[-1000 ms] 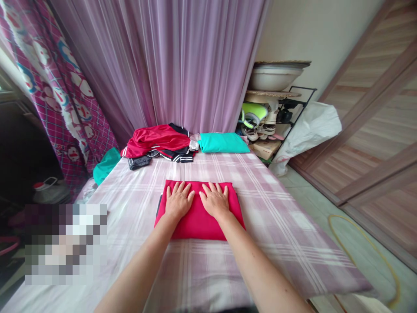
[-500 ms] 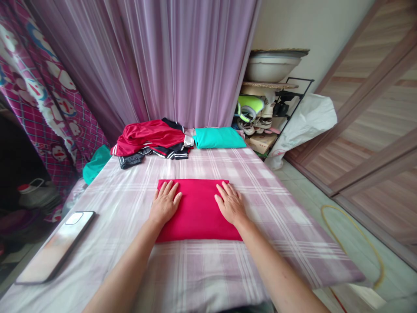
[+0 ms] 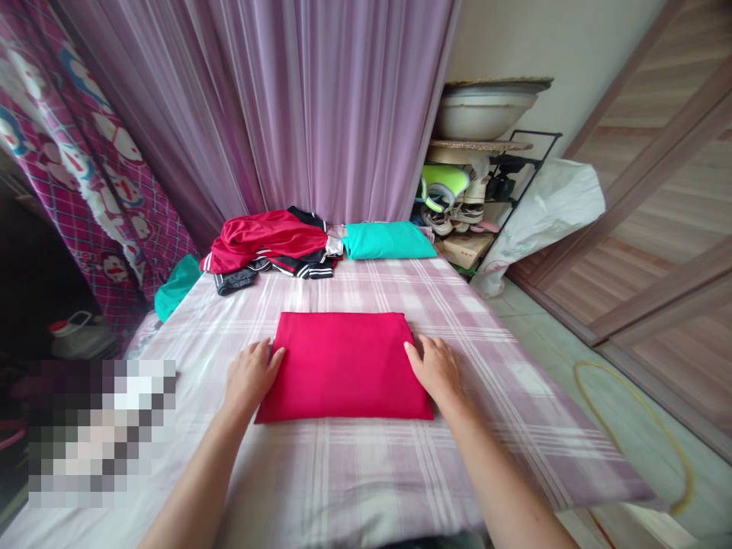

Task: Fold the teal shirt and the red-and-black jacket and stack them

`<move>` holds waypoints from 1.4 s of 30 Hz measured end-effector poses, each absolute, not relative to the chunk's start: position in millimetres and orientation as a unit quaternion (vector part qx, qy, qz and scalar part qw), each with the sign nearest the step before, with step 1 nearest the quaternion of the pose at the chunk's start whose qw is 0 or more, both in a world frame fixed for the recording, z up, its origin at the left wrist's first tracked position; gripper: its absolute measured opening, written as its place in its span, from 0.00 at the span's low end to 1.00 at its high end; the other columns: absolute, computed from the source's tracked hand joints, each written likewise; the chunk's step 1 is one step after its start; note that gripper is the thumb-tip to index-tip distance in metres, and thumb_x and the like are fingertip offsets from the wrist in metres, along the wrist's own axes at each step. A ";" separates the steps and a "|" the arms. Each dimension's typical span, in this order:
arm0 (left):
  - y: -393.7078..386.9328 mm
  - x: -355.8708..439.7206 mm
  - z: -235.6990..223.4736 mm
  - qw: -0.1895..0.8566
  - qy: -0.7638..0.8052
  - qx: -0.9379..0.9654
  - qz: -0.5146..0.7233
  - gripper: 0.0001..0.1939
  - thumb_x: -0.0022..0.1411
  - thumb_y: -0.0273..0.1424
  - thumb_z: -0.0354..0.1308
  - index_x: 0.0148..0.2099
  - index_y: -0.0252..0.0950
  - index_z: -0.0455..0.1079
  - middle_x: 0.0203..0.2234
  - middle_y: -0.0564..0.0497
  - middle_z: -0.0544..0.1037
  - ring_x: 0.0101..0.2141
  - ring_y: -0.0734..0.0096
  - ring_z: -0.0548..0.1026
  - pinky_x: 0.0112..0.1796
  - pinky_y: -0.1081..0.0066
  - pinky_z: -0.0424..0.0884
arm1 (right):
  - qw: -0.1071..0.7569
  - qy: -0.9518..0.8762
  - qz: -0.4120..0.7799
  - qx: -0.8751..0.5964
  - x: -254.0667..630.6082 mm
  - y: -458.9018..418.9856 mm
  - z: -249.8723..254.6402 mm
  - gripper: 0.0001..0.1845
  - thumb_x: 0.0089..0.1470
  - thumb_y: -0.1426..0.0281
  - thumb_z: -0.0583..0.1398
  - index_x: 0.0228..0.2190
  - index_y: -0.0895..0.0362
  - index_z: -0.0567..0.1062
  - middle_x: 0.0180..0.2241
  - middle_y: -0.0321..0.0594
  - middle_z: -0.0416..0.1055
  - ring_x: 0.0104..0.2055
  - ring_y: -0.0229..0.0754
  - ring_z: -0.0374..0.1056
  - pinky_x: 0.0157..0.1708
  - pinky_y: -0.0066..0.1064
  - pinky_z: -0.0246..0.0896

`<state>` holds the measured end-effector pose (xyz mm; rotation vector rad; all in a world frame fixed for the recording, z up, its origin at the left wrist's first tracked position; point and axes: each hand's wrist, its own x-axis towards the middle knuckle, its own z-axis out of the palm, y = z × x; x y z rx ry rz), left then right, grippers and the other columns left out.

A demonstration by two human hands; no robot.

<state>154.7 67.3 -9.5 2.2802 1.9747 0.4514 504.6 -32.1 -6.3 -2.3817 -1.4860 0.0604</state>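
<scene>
A folded crimson cloth [image 3: 343,366] lies flat as a neat rectangle on the bed-like surface in front of me. At its left edge is my left hand [image 3: 252,374], the thumb resting on top and the other fingers curled down along the side. My right hand [image 3: 438,370] mirrors it at the right edge, its thumb on the cloth's border and the fingertips partly hidden beside it. Both hands hold the cloth by its sides; whether fingertips reach underneath cannot be seen.
A checked sheet [image 3: 486,442] covers the surface. Toward the back lie a heap of red and black clothes [image 3: 268,240] and a folded turquoise cloth [image 3: 392,240]. A shoe rack [image 3: 508,202] and a white bag [image 3: 549,217] stand right; a purple curtain [image 3: 332,107] hangs behind.
Both hands have slid outward from lying flat on top of the crimson cloth to its left and right edges. The view has shifted slightly.
</scene>
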 end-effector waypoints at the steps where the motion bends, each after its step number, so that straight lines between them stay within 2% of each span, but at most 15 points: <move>1: 67.9 151.2 -4.9 0.049 0.662 0.738 0.121 0.27 0.63 0.50 0.47 0.51 0.38 0.74 0.46 0.39 0.80 0.47 0.50 0.77 0.47 0.59 0.70 | 0.141 -0.509 0.052 -0.847 507.8 -33.9 -2.3 0.25 0.61 0.52 0.52 0.45 0.56 0.78 0.45 0.54 0.77 0.47 0.54 0.72 0.45 0.42 0.63; 5: 79.8 145.7 10.0 0.122 0.679 0.722 0.057 0.23 0.56 0.54 0.52 0.37 0.41 0.75 0.34 0.45 0.82 0.36 0.54 0.80 0.33 0.66 0.69 | 0.100 -0.485 0.180 -0.850 511.5 -31.1 15.2 0.24 0.59 0.49 0.52 0.34 0.53 0.78 0.38 0.48 0.79 0.39 0.51 0.74 0.34 0.36 0.60; 7: 85.1 148.9 13.8 0.152 0.672 0.723 0.054 0.19 0.54 0.51 0.54 0.32 0.42 0.72 0.28 0.48 0.81 0.31 0.57 0.79 0.28 0.69 0.66 | 0.098 -0.484 0.204 -0.845 509.4 -26.0 20.7 0.23 0.59 0.49 0.53 0.32 0.53 0.77 0.35 0.46 0.79 0.37 0.49 0.74 0.31 0.34 0.57; 10: 85.0 158.5 15.0 0.162 0.669 0.722 0.077 0.13 0.54 0.45 0.55 0.29 0.42 0.67 0.25 0.50 0.79 0.30 0.59 0.78 0.27 0.69 0.64 | 0.109 -0.485 0.210 -0.842 503.9 -19.7 22.4 0.20 0.59 0.52 0.54 0.34 0.54 0.75 0.34 0.45 0.78 0.35 0.47 0.73 0.29 0.32 0.54; 13: 77.4 169.9 13.6 0.177 0.684 0.696 0.132 0.10 0.56 0.42 0.52 0.31 0.41 0.65 0.28 0.49 0.78 0.32 0.58 0.78 0.31 0.67 0.66 | 0.149 -0.482 0.201 -0.840 497.2 -16.8 21.5 0.16 0.59 0.56 0.55 0.35 0.54 0.74 0.33 0.43 0.78 0.34 0.44 0.72 0.30 0.30 0.54; 16: 72.0 180.4 15.9 0.220 0.671 0.665 0.243 0.11 0.57 0.41 0.50 0.36 0.40 0.65 0.32 0.48 0.78 0.35 0.60 0.77 0.35 0.66 0.69 | 0.196 -0.485 0.152 -0.839 491.9 -13.9 29.1 0.12 0.59 0.60 0.55 0.35 0.54 0.73 0.32 0.41 0.77 0.34 0.43 0.70 0.31 0.30 0.53; 21: 83.9 197.3 30.9 0.210 0.637 0.655 0.348 0.13 0.58 0.42 0.52 0.41 0.40 0.65 0.36 0.50 0.78 0.37 0.63 0.77 0.39 0.65 0.71 | 0.246 -0.506 0.065 -0.824 496.7 2.7 59.7 0.12 0.58 0.60 0.56 0.36 0.53 0.73 0.32 0.40 0.76 0.33 0.43 0.69 0.30 0.30 0.51; 24: 95.3 206.1 31.4 0.201 0.658 0.646 0.329 0.13 0.59 0.38 0.53 0.45 0.38 0.66 0.40 0.47 0.79 0.41 0.61 0.77 0.42 0.64 0.71 | 0.222 -0.500 0.067 -0.835 507.7 16.8 63.7 0.14 0.59 0.59 0.56 0.38 0.55 0.75 0.33 0.41 0.77 0.35 0.44 0.70 0.31 0.30 0.52; 27: 98.4 211.3 23.8 0.180 0.672 0.663 0.275 0.21 0.60 0.34 0.54 0.55 0.34 0.64 0.48 0.40 0.78 0.48 0.57 0.77 0.46 0.61 0.72 | 0.155 -0.501 0.130 -0.842 518.9 24.7 50.6 0.17 0.61 0.60 0.54 0.42 0.57 0.76 0.39 0.46 0.78 0.40 0.47 0.72 0.33 0.31 0.56; 29: 94.9 215.1 21.3 0.126 0.659 0.698 0.249 0.25 0.62 0.32 0.53 0.61 0.34 0.62 0.55 0.37 0.73 0.53 0.55 0.74 0.50 0.58 0.70 | 0.126 -0.503 0.163 -0.840 521.9 25.3 41.4 0.18 0.62 0.62 0.53 0.46 0.58 0.76 0.43 0.48 0.78 0.43 0.48 0.73 0.36 0.32 0.58; 31: 89.0 222.8 24.5 0.063 0.634 0.734 0.234 0.23 0.64 0.32 0.51 0.61 0.36 0.64 0.61 0.38 0.69 0.59 0.53 0.69 0.55 0.55 0.67 | 0.141 -0.511 0.126 -0.838 517.9 24.8 38.4 0.21 0.62 0.63 0.52 0.52 0.58 0.73 0.48 0.51 0.76 0.47 0.50 0.72 0.40 0.35 0.61; 33: 83.1 236.5 31.6 0.020 0.604 0.766 0.219 0.22 0.66 0.33 0.49 0.60 0.39 0.67 0.63 0.41 0.67 0.62 0.52 0.64 0.59 0.50 0.61 | 0.190 -0.534 0.036 -0.823 505.3 26.0 41.6 0.24 0.62 0.64 0.51 0.56 0.59 0.69 0.55 0.54 0.71 0.53 0.53 0.69 0.46 0.39 0.61; 37: 77.6 270.0 35.7 -0.013 0.548 0.813 0.196 0.23 0.70 0.37 0.46 0.62 0.41 0.67 0.65 0.45 0.65 0.66 0.50 0.57 0.64 0.40 0.48 | 0.256 -0.620 -0.077 -0.737 465.5 35.1 42.8 0.27 0.64 0.62 0.49 0.62 0.56 0.65 0.65 0.52 0.60 0.65 0.53 0.56 0.60 0.48 0.51; 40: 79.2 281.5 20.6 0.008 0.545 0.822 0.168 0.25 0.70 0.40 0.46 0.65 0.43 0.65 0.66 0.45 0.63 0.66 0.49 0.57 0.64 0.39 0.47 | 0.201 -0.661 -0.048 -0.721 445.0 38.6 22.8 0.27 0.65 0.58 0.49 0.62 0.49 0.65 0.67 0.46 0.57 0.68 0.55 0.50 0.63 0.58 0.41; 42: 80.9 280.1 8.1 0.022 0.544 0.823 0.161 0.26 0.69 0.42 0.47 0.66 0.44 0.62 0.66 0.45 0.63 0.66 0.49 0.58 0.63 0.39 0.50 | 0.159 -0.662 -0.016 -0.732 441.1 37.4 6.3 0.28 0.65 0.56 0.50 0.63 0.47 0.65 0.67 0.44 0.56 0.69 0.57 0.48 0.63 0.61 0.39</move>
